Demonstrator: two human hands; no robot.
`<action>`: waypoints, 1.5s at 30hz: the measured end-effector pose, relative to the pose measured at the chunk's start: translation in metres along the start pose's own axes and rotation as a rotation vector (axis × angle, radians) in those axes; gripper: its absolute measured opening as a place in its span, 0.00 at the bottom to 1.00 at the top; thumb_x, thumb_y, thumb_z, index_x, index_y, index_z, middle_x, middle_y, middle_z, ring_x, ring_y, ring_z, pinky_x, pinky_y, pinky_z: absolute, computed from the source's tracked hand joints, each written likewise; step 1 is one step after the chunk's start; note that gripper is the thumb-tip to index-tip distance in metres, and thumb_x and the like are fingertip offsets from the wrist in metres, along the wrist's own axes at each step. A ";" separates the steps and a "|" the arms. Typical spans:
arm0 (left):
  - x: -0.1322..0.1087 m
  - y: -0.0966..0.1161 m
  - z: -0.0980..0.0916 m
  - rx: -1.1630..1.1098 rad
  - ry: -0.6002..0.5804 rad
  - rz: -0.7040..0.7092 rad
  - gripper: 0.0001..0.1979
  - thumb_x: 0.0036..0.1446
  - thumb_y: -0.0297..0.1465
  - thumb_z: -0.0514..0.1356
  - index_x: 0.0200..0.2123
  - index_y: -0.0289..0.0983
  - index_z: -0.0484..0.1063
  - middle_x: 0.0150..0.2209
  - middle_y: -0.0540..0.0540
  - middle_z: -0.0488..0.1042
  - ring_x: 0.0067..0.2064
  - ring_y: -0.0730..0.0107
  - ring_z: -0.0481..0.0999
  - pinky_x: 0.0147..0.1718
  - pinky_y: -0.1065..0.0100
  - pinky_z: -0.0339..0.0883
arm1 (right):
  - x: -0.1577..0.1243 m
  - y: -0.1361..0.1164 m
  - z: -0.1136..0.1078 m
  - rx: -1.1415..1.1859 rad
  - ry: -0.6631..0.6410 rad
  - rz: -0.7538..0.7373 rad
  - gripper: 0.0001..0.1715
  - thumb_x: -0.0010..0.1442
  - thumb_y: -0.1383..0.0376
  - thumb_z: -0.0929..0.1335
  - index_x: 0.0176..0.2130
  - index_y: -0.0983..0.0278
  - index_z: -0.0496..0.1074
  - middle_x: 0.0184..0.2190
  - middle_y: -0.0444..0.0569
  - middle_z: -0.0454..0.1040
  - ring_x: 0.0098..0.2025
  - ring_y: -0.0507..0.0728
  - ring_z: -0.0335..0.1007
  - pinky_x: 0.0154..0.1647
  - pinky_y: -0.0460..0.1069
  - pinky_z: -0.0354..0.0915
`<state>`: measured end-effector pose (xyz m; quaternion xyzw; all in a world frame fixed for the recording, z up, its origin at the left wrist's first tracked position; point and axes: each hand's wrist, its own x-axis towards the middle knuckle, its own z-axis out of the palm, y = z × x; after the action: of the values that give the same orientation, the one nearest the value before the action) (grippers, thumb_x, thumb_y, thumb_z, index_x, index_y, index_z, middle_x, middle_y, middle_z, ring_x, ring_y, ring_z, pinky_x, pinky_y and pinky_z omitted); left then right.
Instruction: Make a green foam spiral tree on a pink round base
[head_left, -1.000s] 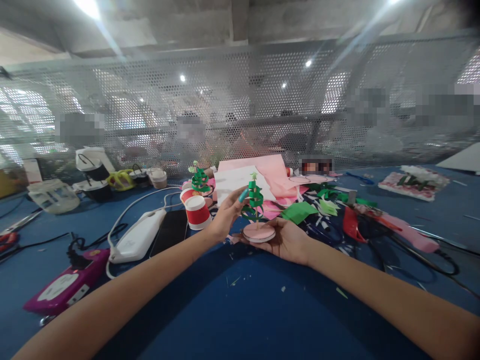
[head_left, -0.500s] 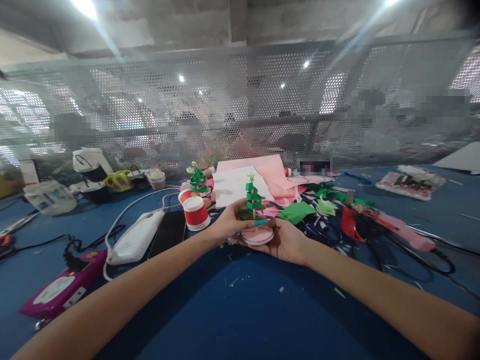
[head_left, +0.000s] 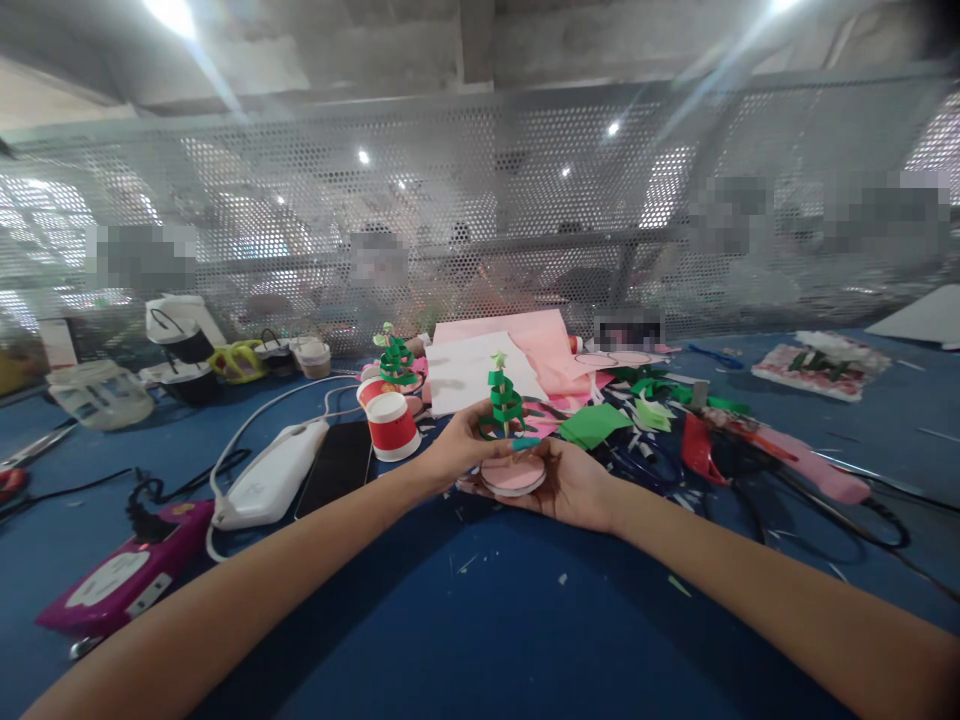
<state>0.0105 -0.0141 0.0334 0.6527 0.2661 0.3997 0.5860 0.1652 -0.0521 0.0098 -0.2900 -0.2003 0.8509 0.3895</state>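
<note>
A small paper Christmas tree [head_left: 505, 402], a green paper strip spiralling round a thin stick with a pale star on top, stands on a round pink base [head_left: 513, 477] and leans slightly left. My left hand [head_left: 459, 442] is closed at the lower tree from the left, fingers partly hidden behind it. Closed on the base's right edge and underside is my right hand [head_left: 576, 486]. A small teal patch [head_left: 526, 443] shows just above the base; I cannot make out what it is. Behind my left forearm, a similar green tree [head_left: 397, 360] stands beside red-and-white paper cups [head_left: 393, 428].
White and pink sheets [head_left: 480, 372] lie behind the hands. Green paper scraps [head_left: 596, 426], a pink-handled glue gun [head_left: 817, 468] and cables are on the right. A black phone [head_left: 335, 470], white power bank [head_left: 274, 478] and purple power strip [head_left: 127, 575] lie left. Mesh partition [head_left: 480, 200] behind.
The tree has tipped and turned slightly, its top shifting a little left and down. The teal patch has shifted slightly right. Both hands keep hold in nearly the same place.
</note>
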 end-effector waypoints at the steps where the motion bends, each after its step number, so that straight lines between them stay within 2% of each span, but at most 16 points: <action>1: 0.000 0.001 0.001 -0.003 -0.009 0.005 0.25 0.36 0.30 0.71 0.42 0.35 0.72 0.39 0.42 0.77 0.39 0.67 0.76 0.35 0.70 0.71 | 0.000 0.000 0.001 0.001 -0.005 0.004 0.25 0.55 0.70 0.56 0.51 0.76 0.61 0.46 0.66 0.71 0.45 0.59 0.73 0.41 0.52 0.71; 4: -0.001 0.004 0.003 -0.028 -0.019 0.014 0.25 0.38 0.30 0.71 0.43 0.35 0.72 0.42 0.41 0.77 0.42 0.65 0.76 0.40 0.67 0.71 | 0.000 0.001 0.002 0.010 -0.015 0.016 0.26 0.55 0.69 0.56 0.52 0.75 0.61 0.46 0.66 0.71 0.46 0.60 0.73 0.40 0.53 0.71; 8: -0.001 0.001 0.005 -0.064 0.015 0.007 0.25 0.37 0.31 0.71 0.42 0.34 0.72 0.40 0.41 0.78 0.41 0.64 0.77 0.42 0.64 0.71 | 0.001 0.001 0.002 0.013 0.032 0.004 0.25 0.55 0.69 0.56 0.51 0.76 0.61 0.45 0.67 0.72 0.44 0.60 0.73 0.40 0.53 0.71; 16: -0.002 -0.005 0.007 -0.015 0.100 -0.033 0.25 0.39 0.36 0.70 0.43 0.36 0.73 0.38 0.44 0.77 0.36 0.68 0.77 0.33 0.70 0.71 | 0.001 0.002 0.003 -0.016 0.048 -0.015 0.23 0.62 0.64 0.53 0.50 0.74 0.63 0.42 0.63 0.74 0.41 0.59 0.75 0.39 0.54 0.71; 19: -0.002 -0.006 0.009 -0.029 0.134 -0.046 0.23 0.38 0.36 0.71 0.40 0.35 0.74 0.36 0.45 0.77 0.35 0.71 0.76 0.33 0.71 0.70 | 0.000 0.002 0.004 -0.028 0.055 -0.028 0.24 0.63 0.63 0.53 0.50 0.73 0.64 0.42 0.62 0.74 0.41 0.58 0.74 0.41 0.54 0.70; 23: -0.002 -0.005 0.011 -0.027 0.144 -0.046 0.22 0.37 0.35 0.71 0.38 0.34 0.74 0.35 0.46 0.78 0.35 0.70 0.76 0.35 0.71 0.70 | 0.000 0.002 0.005 -0.039 0.074 -0.036 0.22 0.62 0.65 0.54 0.50 0.73 0.64 0.41 0.61 0.75 0.40 0.58 0.74 0.42 0.56 0.70; 29: -0.003 -0.002 0.013 0.030 0.190 -0.029 0.23 0.36 0.35 0.71 0.38 0.33 0.74 0.34 0.44 0.78 0.34 0.67 0.77 0.34 0.69 0.71 | 0.000 0.002 0.006 -0.054 0.082 -0.044 0.22 0.61 0.66 0.54 0.48 0.73 0.65 0.40 0.60 0.75 0.39 0.58 0.75 0.40 0.54 0.71; 37: 0.000 -0.006 0.012 -0.051 0.179 0.043 0.22 0.36 0.33 0.71 0.37 0.34 0.73 0.36 0.45 0.79 0.38 0.65 0.78 0.42 0.64 0.71 | 0.002 0.002 0.002 -0.042 0.043 -0.015 0.24 0.55 0.69 0.56 0.49 0.75 0.63 0.40 0.63 0.75 0.40 0.59 0.75 0.38 0.53 0.71; 45: 0.000 -0.005 0.012 -0.036 0.185 0.072 0.22 0.35 0.31 0.72 0.37 0.34 0.72 0.34 0.46 0.79 0.36 0.66 0.78 0.39 0.66 0.71 | 0.003 0.002 -0.001 -0.004 0.019 -0.013 0.24 0.56 0.68 0.56 0.51 0.74 0.61 0.42 0.63 0.74 0.42 0.59 0.74 0.43 0.57 0.70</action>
<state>0.0210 -0.0202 0.0285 0.6116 0.2884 0.4837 0.5557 0.1635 -0.0508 0.0067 -0.2974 -0.2002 0.8453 0.3962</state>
